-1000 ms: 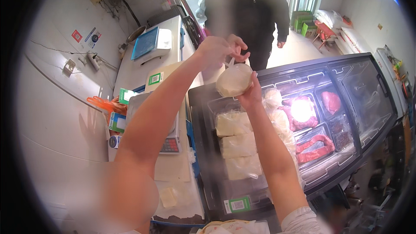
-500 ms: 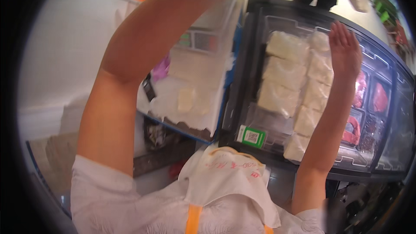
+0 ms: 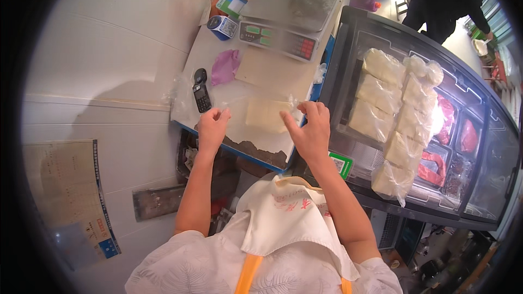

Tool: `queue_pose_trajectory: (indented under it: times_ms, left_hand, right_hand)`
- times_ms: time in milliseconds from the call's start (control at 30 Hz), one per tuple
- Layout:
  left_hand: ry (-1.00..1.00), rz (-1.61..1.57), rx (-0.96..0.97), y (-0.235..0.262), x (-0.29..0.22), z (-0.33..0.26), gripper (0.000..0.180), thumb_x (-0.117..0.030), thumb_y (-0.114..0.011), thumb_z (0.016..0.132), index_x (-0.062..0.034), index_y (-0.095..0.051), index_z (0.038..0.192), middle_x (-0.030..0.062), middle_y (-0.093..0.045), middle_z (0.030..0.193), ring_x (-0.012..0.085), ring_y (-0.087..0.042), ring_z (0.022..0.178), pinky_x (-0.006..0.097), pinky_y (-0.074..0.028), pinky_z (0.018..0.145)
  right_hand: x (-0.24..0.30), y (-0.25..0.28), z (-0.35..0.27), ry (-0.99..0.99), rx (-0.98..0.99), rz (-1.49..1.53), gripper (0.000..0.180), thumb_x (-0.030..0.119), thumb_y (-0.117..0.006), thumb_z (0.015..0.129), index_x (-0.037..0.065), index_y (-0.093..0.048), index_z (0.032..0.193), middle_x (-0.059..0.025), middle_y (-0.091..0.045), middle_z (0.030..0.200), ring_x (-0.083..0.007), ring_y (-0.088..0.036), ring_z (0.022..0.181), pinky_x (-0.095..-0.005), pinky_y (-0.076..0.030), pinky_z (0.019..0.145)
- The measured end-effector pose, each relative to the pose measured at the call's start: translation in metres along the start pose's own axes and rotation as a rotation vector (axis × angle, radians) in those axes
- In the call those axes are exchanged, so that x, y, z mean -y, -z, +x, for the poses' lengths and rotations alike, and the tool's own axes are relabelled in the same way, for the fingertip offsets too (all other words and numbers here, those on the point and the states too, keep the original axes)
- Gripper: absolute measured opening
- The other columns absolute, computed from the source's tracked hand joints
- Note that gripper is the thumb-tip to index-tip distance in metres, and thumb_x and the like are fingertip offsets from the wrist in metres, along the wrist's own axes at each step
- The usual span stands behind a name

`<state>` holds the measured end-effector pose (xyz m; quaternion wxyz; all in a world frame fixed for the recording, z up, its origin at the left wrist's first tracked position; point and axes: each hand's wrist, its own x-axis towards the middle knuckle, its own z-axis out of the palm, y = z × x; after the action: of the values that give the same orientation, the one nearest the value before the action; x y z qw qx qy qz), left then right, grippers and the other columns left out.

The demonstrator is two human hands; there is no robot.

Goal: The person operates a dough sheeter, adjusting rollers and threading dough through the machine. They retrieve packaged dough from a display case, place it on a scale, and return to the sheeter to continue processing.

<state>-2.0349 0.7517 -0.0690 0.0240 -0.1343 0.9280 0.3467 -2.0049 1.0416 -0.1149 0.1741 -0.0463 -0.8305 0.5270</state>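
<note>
Pale slab [image 3: 266, 116] lies on the counter [image 3: 233, 98], between and just beyond the two hands. The left hand [image 3: 214, 125] has its fingertips bunched near a black handset [image 3: 201, 90]; whether it pinches anything, I cannot tell. The right hand [image 3: 312, 130] holds thumb and forefinger apart. Farther off sit purple plastic [image 3: 225, 67] and a scale [image 3: 289, 5]; farthest stands a person [image 3: 448, 0] in black.

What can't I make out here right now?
In the head view:
Person in black clothing: head cut off by top edge.
Pale object beside that person: too small to identify.
White scale with silver plate: readout too small.
Pale, flat, squarish slab on the white counter: hazy, material unclear.
Beneath the whitish, plastic-wrapped blocks: hidden by them.
</note>
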Motion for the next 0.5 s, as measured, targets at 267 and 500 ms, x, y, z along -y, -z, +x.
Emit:
queue_pose_trajectory:
  times_ms: [267,500]
  left_hand:
    - [0.049,-0.847,0.355,0.039,0.004,0.014,0.024,-0.021,-0.07,0.106,-0.0023,-0.073,0.092,0.0037,-0.072,0.087,0.014,-0.07,0.089,0.035,-0.056,0.094]
    - [-0.322,-0.809,0.364,0.029,0.048,0.024,0.013,-0.008,-0.059,0.114,-0.0056,-0.071,0.119,0.0028,-0.073,0.111,0.0135,-0.069,0.103,0.03,-0.052,0.099]
  right_hand:
    - [0.059,-0.016,0.007,-0.122,0.164,0.198,0.009,0.006,-0.076,0.098,0.002,-0.069,0.098,-0.012,-0.068,0.093,-0.0317,-0.064,0.092,-0.04,-0.054,0.087]
    - [0.06,-0.059,0.018,0.07,0.378,0.205,0.011,0.008,-0.069,0.108,0.004,-0.07,0.118,-0.0062,-0.074,0.113,-0.0202,-0.065,0.112,-0.0341,-0.052,0.099]
